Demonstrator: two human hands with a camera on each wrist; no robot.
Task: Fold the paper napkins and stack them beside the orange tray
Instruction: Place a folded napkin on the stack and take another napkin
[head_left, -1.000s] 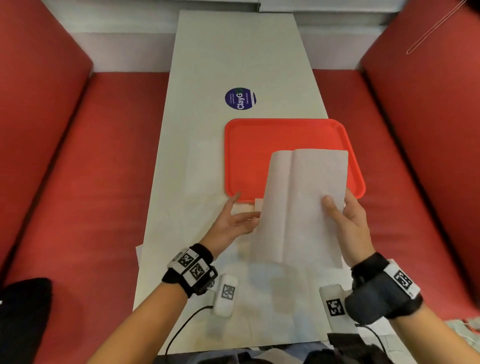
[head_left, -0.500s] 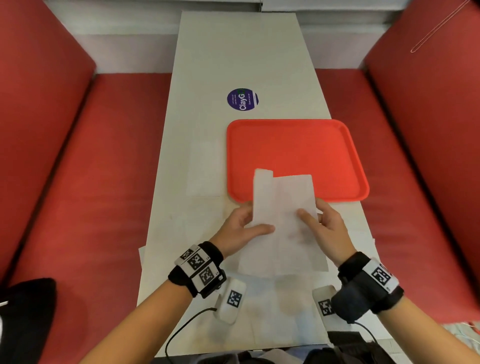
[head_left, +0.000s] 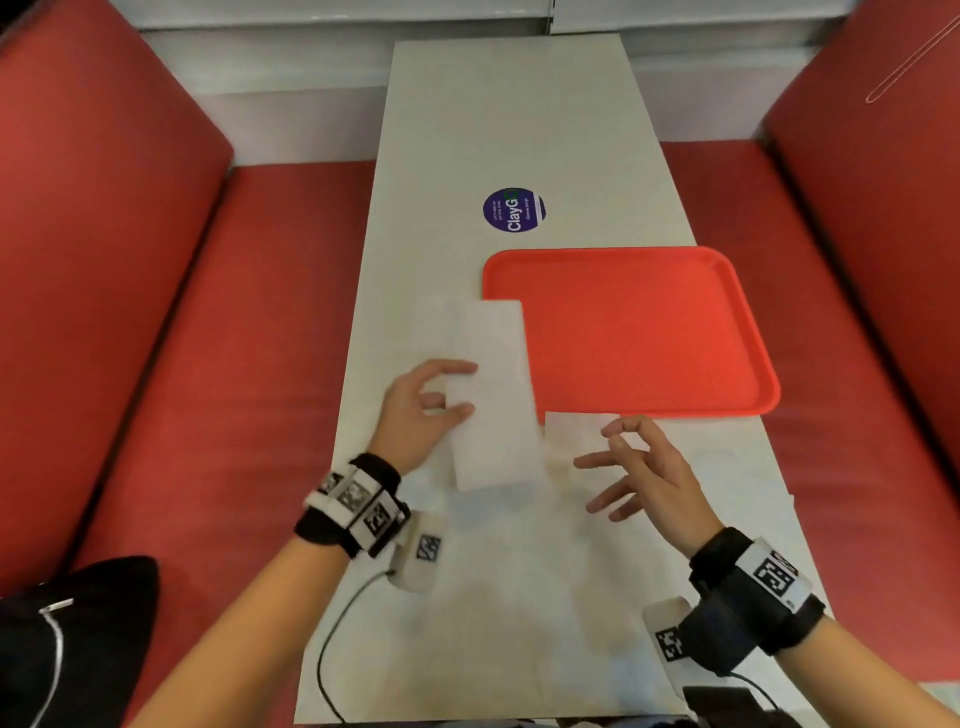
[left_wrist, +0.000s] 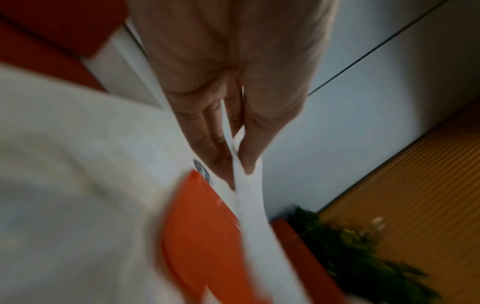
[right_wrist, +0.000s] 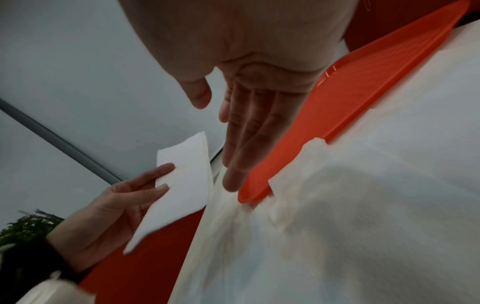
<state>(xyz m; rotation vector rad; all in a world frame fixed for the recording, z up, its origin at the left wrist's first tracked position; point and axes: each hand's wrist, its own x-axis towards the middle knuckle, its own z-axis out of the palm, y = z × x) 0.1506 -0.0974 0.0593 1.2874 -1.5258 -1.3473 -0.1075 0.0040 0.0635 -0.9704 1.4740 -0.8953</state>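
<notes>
My left hand (head_left: 457, 392) pinches a folded white napkin (head_left: 491, 395) by its left edge, thumb on one face and fingers on the other, and holds it above the table just left of the orange tray (head_left: 634, 332). In the left wrist view the folded napkin (left_wrist: 249, 205) runs out from between thumb and fingers. My right hand (head_left: 623, 462) hovers open over unfolded napkins (head_left: 576, 441) lying flat near the tray's front edge, holding nothing. A faint pale stack (head_left: 436, 322) lies left of the tray. In the right wrist view the folded napkin (right_wrist: 182, 185) is in the other hand.
The long white table (head_left: 509, 119) runs away from me with a round purple sticker (head_left: 513, 210) behind the tray. Red bench seats (head_left: 218, 364) flank both sides. More flat napkins (head_left: 519, 597) cover the near table. A black bag (head_left: 78, 639) sits at the lower left.
The napkin went from open to folded into a narrow strip. My right hand let go and drew back to the right; my left hand carried the folded napkin leftward, off the tray.
</notes>
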